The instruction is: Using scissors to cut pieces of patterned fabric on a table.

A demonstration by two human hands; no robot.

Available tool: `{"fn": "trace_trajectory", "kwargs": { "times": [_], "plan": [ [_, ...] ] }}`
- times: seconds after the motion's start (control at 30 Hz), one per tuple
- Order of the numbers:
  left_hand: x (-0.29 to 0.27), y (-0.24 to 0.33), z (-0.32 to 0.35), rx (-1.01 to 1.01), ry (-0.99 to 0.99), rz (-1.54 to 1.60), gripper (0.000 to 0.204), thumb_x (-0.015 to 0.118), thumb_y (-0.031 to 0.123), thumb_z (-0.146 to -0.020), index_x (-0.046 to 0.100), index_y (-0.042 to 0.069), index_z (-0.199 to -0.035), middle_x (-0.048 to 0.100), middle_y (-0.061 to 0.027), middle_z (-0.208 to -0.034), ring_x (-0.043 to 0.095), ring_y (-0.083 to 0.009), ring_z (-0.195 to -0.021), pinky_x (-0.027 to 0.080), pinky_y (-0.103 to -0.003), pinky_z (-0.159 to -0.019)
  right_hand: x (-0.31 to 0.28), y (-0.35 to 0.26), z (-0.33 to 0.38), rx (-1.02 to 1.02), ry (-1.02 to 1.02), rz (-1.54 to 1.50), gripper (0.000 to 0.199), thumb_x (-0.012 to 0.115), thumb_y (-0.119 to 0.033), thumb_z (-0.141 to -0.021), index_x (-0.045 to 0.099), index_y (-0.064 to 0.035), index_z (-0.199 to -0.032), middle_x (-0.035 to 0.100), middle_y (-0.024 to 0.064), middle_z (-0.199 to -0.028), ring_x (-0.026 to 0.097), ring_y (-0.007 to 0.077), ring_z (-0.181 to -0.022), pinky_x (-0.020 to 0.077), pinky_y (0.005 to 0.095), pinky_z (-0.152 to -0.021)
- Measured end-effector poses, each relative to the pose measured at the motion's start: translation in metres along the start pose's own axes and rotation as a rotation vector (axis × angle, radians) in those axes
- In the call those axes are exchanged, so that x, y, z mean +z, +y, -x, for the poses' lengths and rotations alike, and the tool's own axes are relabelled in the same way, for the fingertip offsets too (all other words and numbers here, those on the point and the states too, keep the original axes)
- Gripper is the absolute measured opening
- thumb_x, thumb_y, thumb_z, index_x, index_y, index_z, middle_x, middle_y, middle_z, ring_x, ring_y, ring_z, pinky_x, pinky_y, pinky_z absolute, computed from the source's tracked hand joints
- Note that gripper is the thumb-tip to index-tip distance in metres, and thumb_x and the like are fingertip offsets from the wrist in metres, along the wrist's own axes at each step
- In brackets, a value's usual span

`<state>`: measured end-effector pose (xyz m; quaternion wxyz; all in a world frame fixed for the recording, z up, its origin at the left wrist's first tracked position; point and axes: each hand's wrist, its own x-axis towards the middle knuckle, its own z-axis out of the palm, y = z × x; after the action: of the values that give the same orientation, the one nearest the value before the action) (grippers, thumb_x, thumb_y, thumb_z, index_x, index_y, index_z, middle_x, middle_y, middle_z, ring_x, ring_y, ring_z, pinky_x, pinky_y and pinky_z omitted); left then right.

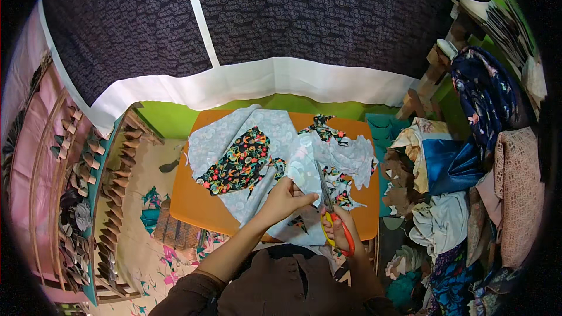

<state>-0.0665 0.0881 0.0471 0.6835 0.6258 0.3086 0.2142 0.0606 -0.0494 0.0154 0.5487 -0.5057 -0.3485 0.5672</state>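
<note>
Closed round the yellow and red handles of a pair of scissors (348, 239) is my right hand (339, 226). The scissor blades point away from me, along the right edge of a pale piece of fabric (302, 167). My left hand (287, 200) pinches the near end of that pale piece, just left of the blades. Under and around both hands lies more cloth: a black floral fabric (237, 164) with red, orange and green print, its pale reverse side (216, 134) folded up at the left. Crumpled pale scraps (351, 155) lie to the right of the blades.
The cloth rests on an orange table (190, 205). Racks of shoe-shaped forms (111, 222) stand at the left. Piled fabrics (442, 222) fill the right side, with a blue satin cloth (448, 164) among them. Coloured scraps (170, 257) litter the floor. A dark patterned curtain (304, 17) hangs behind.
</note>
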Motion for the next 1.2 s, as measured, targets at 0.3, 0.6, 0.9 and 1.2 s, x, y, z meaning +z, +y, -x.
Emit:
{"fn": "trace_trajectory", "kwargs": {
  "times": [0.3,0.6,0.9,1.2],
  "plan": [
    [-0.007,-0.018,-0.008,0.006,0.05,-0.047,0.027,0.068,0.012,-0.07,0.048,0.0,-0.083,0.054,-0.0002,-0.064,0.05,-0.0044,-0.057,0.04,-0.019,-0.049,0.003,-0.005,-0.006,-0.025,-0.049,-0.07,0.073,0.046,-0.069,-0.068,0.038,-0.0043,-0.102,0.036,-0.0012,-0.074,0.032,0.0038,-0.057,0.0274,0.0153,-0.048],
    [-0.003,-0.014,-0.01,0.044,0.032,0.02,0.026,0.069,0.016,-0.07,0.049,0.002,-0.079,0.047,0.0038,-0.055,0.041,-0.0027,-0.047,0.032,-0.02,-0.042,-0.006,0.005,-0.009,-0.068,-0.023,0.181,0.081,0.043,-0.073,-0.065,0.035,-0.0029,-0.105,0.035,-0.0008,-0.077,0.03,0.0044,-0.061,0.028,0.0157,-0.052],
    [-0.008,-0.011,-0.011,0.042,-0.006,-0.024,0.025,0.069,0.013,-0.07,0.049,0.002,-0.081,0.048,0.0039,-0.057,0.04,-0.0018,-0.048,0.032,-0.019,-0.043,-0.001,-0.001,-0.013,0.223,0.047,-0.008,0.072,0.044,-0.071,-0.068,0.04,-0.0052,-0.097,0.035,-0.002,-0.071,0.031,0.0029,-0.056,0.0258,0.0146,-0.047],
    [-0.011,-0.013,-0.008,-0.026,0.012,-0.01,0.032,0.071,0.016,-0.069,0.047,-0.001,-0.082,0.05,0.0008,-0.065,0.043,-0.0038,-0.053,0.036,-0.019,-0.046,0.009,-0.008,-0.009,0.166,0.051,-0.14,0.068,0.047,-0.068,-0.068,0.041,-0.0065,-0.096,0.036,-0.0028,-0.069,0.031,0.0021,-0.053,0.0247,0.0139,-0.044]
  ]
}}
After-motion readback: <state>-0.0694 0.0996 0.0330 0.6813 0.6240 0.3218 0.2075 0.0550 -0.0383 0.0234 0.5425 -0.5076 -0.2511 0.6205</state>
